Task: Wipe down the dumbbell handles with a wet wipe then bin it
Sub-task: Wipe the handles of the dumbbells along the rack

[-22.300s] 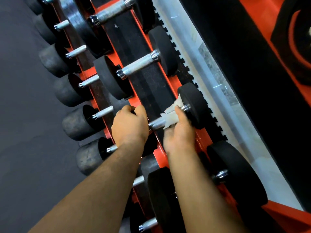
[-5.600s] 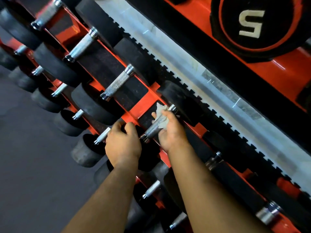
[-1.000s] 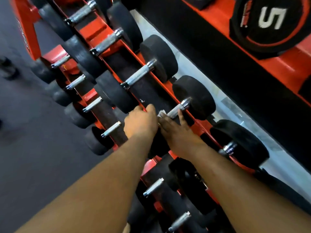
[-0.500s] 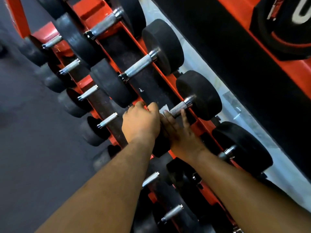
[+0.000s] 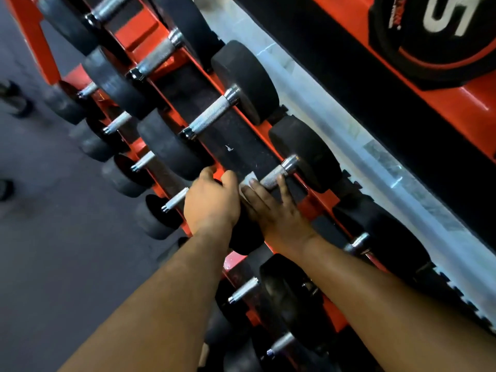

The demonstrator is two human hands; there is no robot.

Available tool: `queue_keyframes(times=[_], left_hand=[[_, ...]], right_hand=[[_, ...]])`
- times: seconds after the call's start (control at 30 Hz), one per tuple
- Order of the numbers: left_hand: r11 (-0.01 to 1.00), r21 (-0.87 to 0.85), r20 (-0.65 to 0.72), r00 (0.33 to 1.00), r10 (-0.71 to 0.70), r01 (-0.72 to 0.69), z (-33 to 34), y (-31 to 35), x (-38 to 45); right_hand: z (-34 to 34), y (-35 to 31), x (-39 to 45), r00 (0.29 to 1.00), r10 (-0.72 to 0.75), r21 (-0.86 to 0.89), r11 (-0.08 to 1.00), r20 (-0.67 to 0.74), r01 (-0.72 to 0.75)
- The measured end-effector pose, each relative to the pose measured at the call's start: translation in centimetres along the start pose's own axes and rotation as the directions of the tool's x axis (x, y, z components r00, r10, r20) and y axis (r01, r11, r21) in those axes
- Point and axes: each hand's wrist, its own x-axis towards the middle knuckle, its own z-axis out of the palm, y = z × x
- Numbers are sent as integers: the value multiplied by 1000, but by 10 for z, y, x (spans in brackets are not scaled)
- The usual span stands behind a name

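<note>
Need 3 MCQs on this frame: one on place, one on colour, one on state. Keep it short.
1. Where is the wet wipe?
A. on the floor
B. under the right hand, on the dumbbell handle
C. draped over the weight plate

2. What colour is the rack frame?
A. blue
B. yellow
C. red-orange

3. What is the left hand doing?
A. gripping the near head of that dumbbell
B. hanging free
C. holding the wipe

Answers:
1 B: a white corner shows at the right hand's fingers on the knurled bar.
2 C: the rails between the dumbbells are red-orange.
3 A: its fingers curl over the black head beside the handle.
</note>
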Motion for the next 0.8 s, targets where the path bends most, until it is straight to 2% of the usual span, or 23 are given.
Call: queue_keyframes(times=[0.07, 0.13, 0.2, 0.23, 0.3, 0.4, 0.5, 0.57, 0.67, 0.73, 0.8], left_hand=[[1000, 7, 5, 1000, -2, 2, 0, 0, 0], [1000, -1, 12, 1000, -2, 2, -1, 0, 0], [1000, 1, 11, 1000, -1, 1, -1, 0, 1], [1000, 1, 11, 1000, 2, -2, -1, 0, 1], [1000, 8, 15, 1000, 6, -6, 0, 0, 2], [1000, 0, 8, 1000, 8, -8, 0, -4, 4], [1000, -8, 6, 1000, 16, -16, 3, -5, 6], [1000, -2, 9, 1000, 11, -11, 3, -4, 6], [1000, -18, 9, 1000, 19, -19, 2, -3, 4], [1000, -21, 8, 1000, 23, -23, 2, -4, 4], [1000, -11, 8, 1000, 25, -25, 3, -6, 5]], right_hand=[[-11, 1, 14, 1000, -3, 19, 1000, -5, 3], [-34, 2, 43, 998, -64, 168, 984, 17, 61], [-56, 7, 65, 987, -112, 287, 955, 119, 74], [-59, 9, 70, 982, -123, 279, 957, 145, 79], [-47, 10, 61, 990, -107, 241, 967, 93, 82], [-9, 3, 21, 996, -37, 93, 995, -82, 44], [5, 4, -4, 999, -24, 31, 999, -48, 26], [-10, 2, 5, 1000, -6, 41, 999, -4, 6], [-37, 2, 45, 999, -40, 142, 989, 21, 36], [-50, 5, 64, 989, -89, 189, 980, 118, 65], [-41, 5, 59, 994, -74, 160, 985, 76, 62]])
